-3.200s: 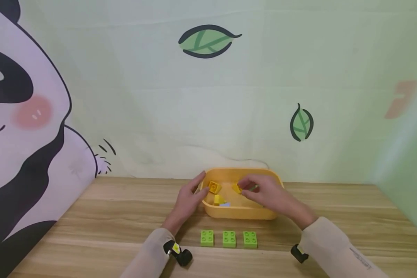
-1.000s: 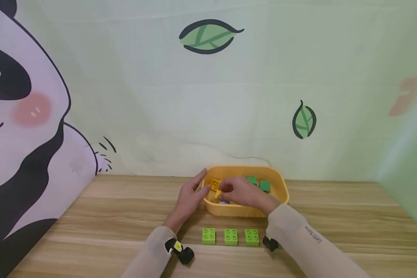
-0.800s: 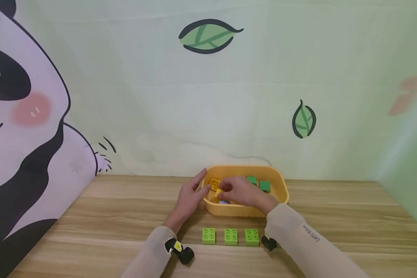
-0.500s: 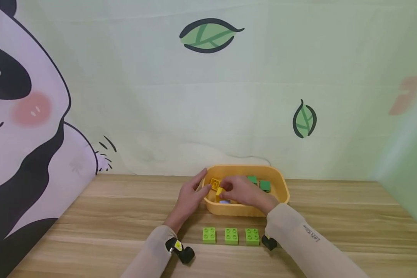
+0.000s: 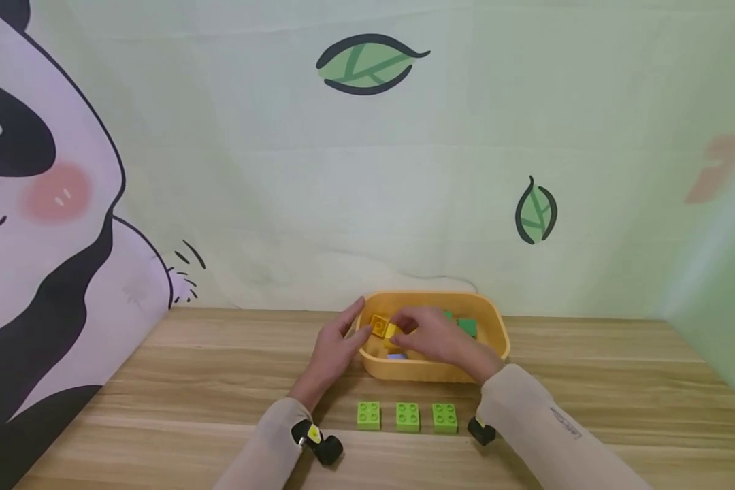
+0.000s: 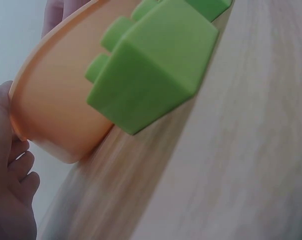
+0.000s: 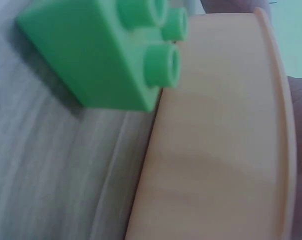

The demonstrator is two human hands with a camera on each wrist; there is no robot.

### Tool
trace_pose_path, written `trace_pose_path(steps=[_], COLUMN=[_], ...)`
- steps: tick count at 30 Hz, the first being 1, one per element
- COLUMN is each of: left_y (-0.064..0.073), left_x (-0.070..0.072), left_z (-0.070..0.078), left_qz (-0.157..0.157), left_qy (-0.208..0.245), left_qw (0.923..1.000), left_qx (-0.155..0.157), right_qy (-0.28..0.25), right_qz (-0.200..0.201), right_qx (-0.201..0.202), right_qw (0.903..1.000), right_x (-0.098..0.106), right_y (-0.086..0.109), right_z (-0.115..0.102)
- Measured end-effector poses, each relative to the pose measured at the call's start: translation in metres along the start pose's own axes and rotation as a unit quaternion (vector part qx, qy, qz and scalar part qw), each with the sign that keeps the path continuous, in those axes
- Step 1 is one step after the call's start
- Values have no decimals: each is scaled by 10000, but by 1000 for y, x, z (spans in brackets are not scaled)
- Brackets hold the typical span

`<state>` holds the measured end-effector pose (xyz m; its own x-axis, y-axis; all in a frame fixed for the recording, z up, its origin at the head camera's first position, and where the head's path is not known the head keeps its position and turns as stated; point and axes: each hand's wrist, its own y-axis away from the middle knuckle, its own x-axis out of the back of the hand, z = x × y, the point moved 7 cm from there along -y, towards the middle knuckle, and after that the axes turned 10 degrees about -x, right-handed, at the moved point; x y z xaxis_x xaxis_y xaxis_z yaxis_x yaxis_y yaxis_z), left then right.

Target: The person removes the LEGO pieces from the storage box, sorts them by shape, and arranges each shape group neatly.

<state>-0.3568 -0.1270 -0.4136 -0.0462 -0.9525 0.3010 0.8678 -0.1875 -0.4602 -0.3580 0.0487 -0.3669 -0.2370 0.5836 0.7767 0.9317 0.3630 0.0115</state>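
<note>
My left hand (image 5: 333, 347) holds the left end of an orange-yellow plastic basin (image 5: 429, 371), its thumb over the rim. In the left wrist view, that basin (image 6: 61, 110) shows with curled fingers (image 6: 23, 165) outside its wall. Inside the basin, the thumb and index finger of my right hand (image 5: 437, 337) pinch a yellow toy brick (image 5: 391, 335). A second yellow brick (image 5: 378, 325) lies just left of it, hollow side showing. Toward the front wall is a pale blue piece (image 5: 397, 356), mostly hidden. Dark green bricks (image 5: 467, 327) lie at the right, partly behind the right hand.
Three light green bricks stand in a row before the basin, studs up: a left brick (image 5: 369, 416), a middle brick (image 5: 407, 417) and a right brick (image 5: 444, 418). The right wrist hovers near the right one. Behind the wooden table (image 5: 220, 381) rises a printed backdrop (image 5: 257, 170).
My right hand has gone from the basin's right half to its left, uncovering dark green bricks. It has taken hold of a yellow brick, tilted it and shifted it slightly right. The left hand stays.
</note>
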Motion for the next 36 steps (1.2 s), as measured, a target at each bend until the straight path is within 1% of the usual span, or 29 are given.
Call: trace_pose_path(steps=[3, 8, 10, 13, 17, 20, 30, 36], left_y=[0, -1, -1, 0, 0, 0, 0, -1], left_x=[0, 0, 0, 0, 0, -1, 0, 0], left_z=[0, -1, -1, -2, -1, 0, -2, -2], left_qz=[15, 43, 39, 17, 12, 20, 50, 55], left_qy=[1, 43, 43, -4, -11, 9, 16, 13], left_qw=[10000, 9999, 10000, 10000, 10000, 9999, 9999, 9999], left_qx=[28, -79, -77, -31, -69, -116, -108, -143], right_qy=[-110, -281, -306, -292, -295, -314, -319, -244], right_qz=[100, 233, 267, 357, 452, 492, 599, 719], right_qx=[131, 330, 401, 509, 557, 577, 723, 930], right_qw=[9998, 9988, 9984, 9976, 9970, 9966, 9951, 9928], right_x=[5, 12, 15, 19, 25, 29, 40, 46], right_y=[7, 20, 25, 32, 41, 47, 67, 78], right_z=[-2, -3, -5, -8, -11, -13, -17, -19])
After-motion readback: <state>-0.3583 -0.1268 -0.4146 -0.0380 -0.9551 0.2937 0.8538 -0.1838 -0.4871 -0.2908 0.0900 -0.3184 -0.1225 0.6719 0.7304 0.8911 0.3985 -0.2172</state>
